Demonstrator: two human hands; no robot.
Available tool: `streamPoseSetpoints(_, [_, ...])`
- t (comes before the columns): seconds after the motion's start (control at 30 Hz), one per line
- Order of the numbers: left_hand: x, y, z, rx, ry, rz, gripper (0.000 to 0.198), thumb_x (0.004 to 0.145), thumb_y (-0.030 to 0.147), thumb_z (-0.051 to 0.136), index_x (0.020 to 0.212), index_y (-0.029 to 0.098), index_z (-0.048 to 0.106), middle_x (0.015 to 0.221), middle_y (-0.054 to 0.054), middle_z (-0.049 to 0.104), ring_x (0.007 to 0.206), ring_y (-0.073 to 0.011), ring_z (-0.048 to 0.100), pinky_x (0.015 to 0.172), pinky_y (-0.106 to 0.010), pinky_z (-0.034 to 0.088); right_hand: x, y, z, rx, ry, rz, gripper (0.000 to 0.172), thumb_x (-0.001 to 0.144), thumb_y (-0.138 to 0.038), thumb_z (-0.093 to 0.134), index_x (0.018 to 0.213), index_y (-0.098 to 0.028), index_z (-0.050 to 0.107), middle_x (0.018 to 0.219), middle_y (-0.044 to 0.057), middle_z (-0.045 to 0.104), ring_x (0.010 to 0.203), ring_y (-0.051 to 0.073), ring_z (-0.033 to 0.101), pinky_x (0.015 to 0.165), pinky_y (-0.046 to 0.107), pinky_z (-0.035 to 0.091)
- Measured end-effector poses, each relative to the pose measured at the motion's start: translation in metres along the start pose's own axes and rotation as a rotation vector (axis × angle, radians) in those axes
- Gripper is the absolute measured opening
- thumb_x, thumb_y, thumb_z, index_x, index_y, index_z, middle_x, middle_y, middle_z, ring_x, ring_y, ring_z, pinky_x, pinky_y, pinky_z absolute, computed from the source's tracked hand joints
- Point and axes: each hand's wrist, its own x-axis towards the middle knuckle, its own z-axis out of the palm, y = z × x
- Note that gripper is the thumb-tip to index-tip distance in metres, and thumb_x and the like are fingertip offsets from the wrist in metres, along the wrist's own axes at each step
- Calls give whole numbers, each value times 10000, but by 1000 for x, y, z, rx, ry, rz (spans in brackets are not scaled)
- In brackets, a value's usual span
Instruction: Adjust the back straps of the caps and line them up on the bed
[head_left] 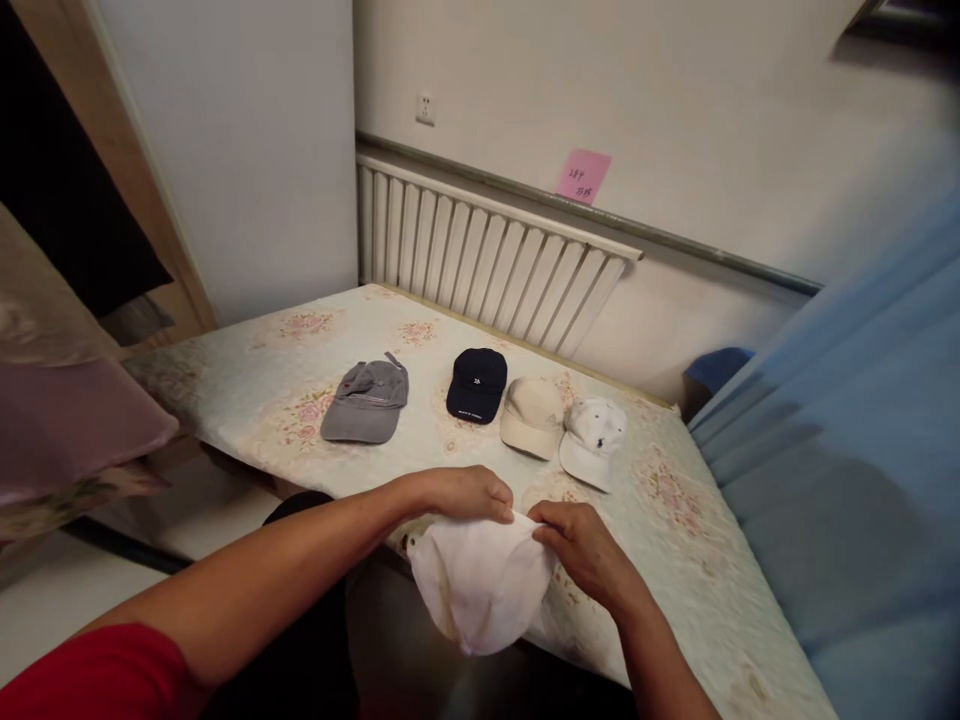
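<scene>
Held at the near edge of the table is a white cap point(484, 580), its rounded crown hanging toward me. My left hand point(476, 493) pinches its far edge, thumb against the cloth. Close beside it, my right hand point(581, 545) grips the same edge between thumb and fingers. Beyond the hands, a grey cap point(369, 402) lies at the left with its strap sticking up. A navy cap point(478, 384), a beige cap point(532, 415) and another white cap point(595, 440) with a small dark logo sit in a row, brims toward me.
The caps lie on a table with a floral cover point(255, 370). Behind it are a radiator point(487, 255) and a wall with a pink note point(583, 176). A blue curtain point(847, 450) hangs along the right; draped cloths point(67, 420) are at the left.
</scene>
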Motion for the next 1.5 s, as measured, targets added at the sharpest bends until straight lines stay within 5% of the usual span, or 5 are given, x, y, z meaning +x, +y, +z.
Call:
streamPoseSetpoints(0.33, [-14, -29, -7, -333, -65, -157, 303, 699, 455, 606, 608, 179, 517, 501, 49, 441, 442, -80, 387, 420, -194, 283, -5, 31, 0, 12, 39, 5, 196, 796, -227, 469, 723, -214, 650, 720, 9, 653, 726, 184, 582, 779, 320, 421])
streamPoseSetpoints(0.53, [-23, -38, -14, -448, -100, -128, 379, 710, 528, 598, 590, 180, 508, 479, 39, 477, 398, -91, 441, 420, -214, 329, -2, 57, 4, -4, 121, -85, 190, 825, -235, 468, 736, -236, 635, 738, -23, 674, 722, 164, 614, 1092, 459, 200])
streamPoseSetpoints(0.9, [-25, -29, -18, -463, 1, -120, 241, 728, 407, 573, 681, 172, 550, 464, 44, 475, 408, -84, 395, 433, -215, 260, 8, 115, 30, 80, 399, -53, 174, 819, -227, 486, 817, -216, 660, 941, 56, 707, 1109, 219, 572, 1103, 488, 220])
streamPoseSetpoints(1.2, [1, -37, 2, -446, 69, -137, 139, 675, 306, 510, 676, 168, 514, 475, 59, 470, 426, -75, 392, 470, -208, 323, -9, 137, 34, -63, 342, 46, 197, 745, -161, 441, 765, -222, 627, 946, 41, 688, 1172, 220, 524, 1076, 437, 287])
streamPoseSetpoints(1.5, [21, -25, 21, -306, 65, -147, 73, 684, 229, 471, 654, 175, 510, 461, 59, 467, 419, -88, 403, 450, -210, 307, -27, 105, 29, 10, 292, 182, 448, 637, -81, 388, 984, -214, 638, 1101, 51, 655, 1095, 215, 566, 986, 407, 382])
